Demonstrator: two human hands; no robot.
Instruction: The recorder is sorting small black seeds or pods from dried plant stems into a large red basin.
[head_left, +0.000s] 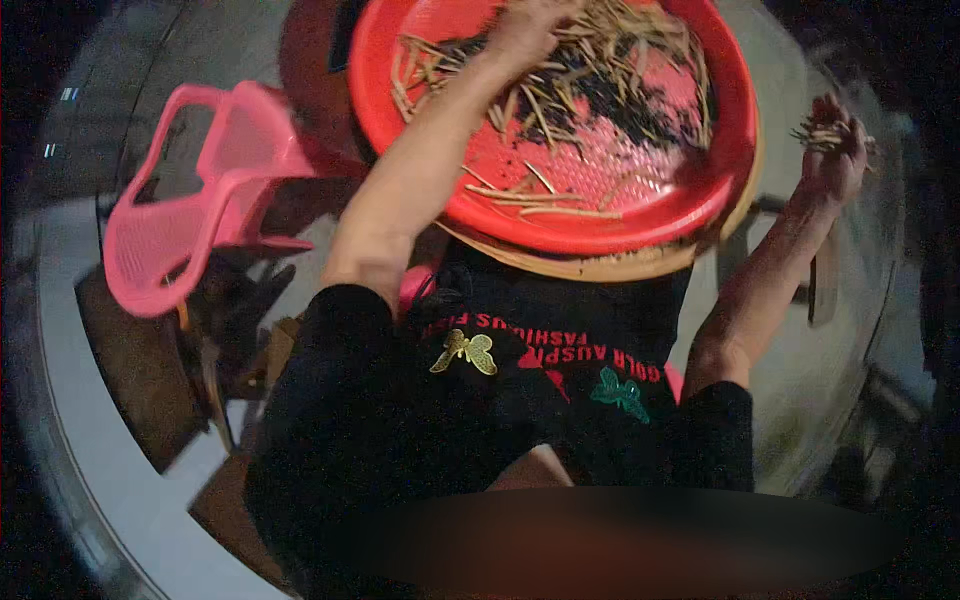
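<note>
A round red plastic basin (480, 229) with a patterned bottom sits before me, at the top of the view. Thin, dry, tan pods or stalks (622, 37) are heaped at its far side, and others lie loose nearer to me. Small dark bits (630, 112) are spread among them. My left hand (529, 34) is over the basin at the pods; it is blurred, and its fingers are partly cut off by the frame. Out to the right, beyond the rim, my right hand (836, 161) grips a small bunch of pods (825, 136).
Under the basin shows a tan round rim (570, 266), close to my lap. To the left is a small pink plastic chair (157, 247) with armrests. A pale floor strip (71, 330) curves along the lower left. Dark objects at the right are too dim to name.
</note>
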